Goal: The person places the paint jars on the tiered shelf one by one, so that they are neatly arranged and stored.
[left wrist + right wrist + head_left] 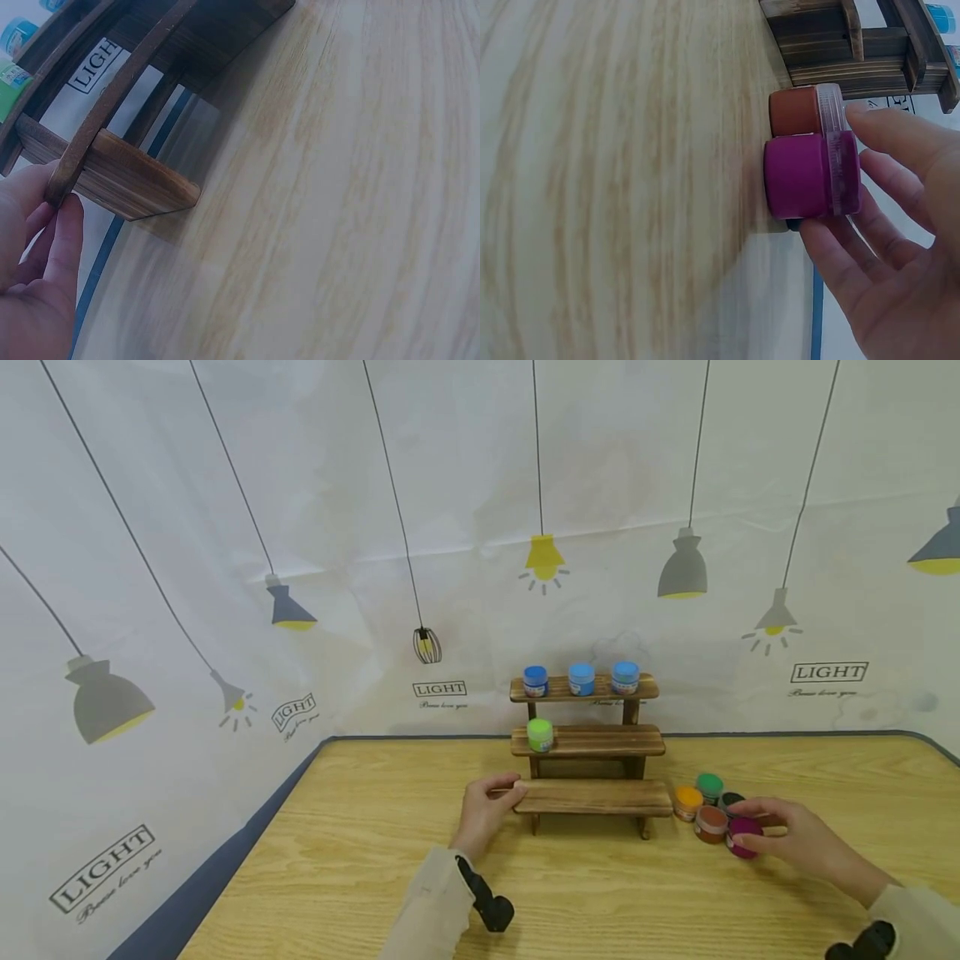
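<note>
My left hand [483, 814] pinches the left end of the lowest shelf of a three-tier wooden display stand [592, 797]; the left wrist view has thumb and fingers on the board's end. On the right, my right hand [798, 839] is spread around a magenta-lidded paint jar [745, 839], with fingertips close to its sides. That jar [799, 176] stands upright, lid up. Clustered beside it are jars with brown [711, 824], orange [687, 803], green [709, 787] and dark [731, 802] lids, the dark one partly hidden by my fingers.
Three blue-lidded jars [581, 679] line the stand's top shelf, and a light green jar [540, 735] sits at the left of its middle shelf. Behind the wooden table [360, 827] hangs a white backdrop [480, 610] printed with lamps.
</note>
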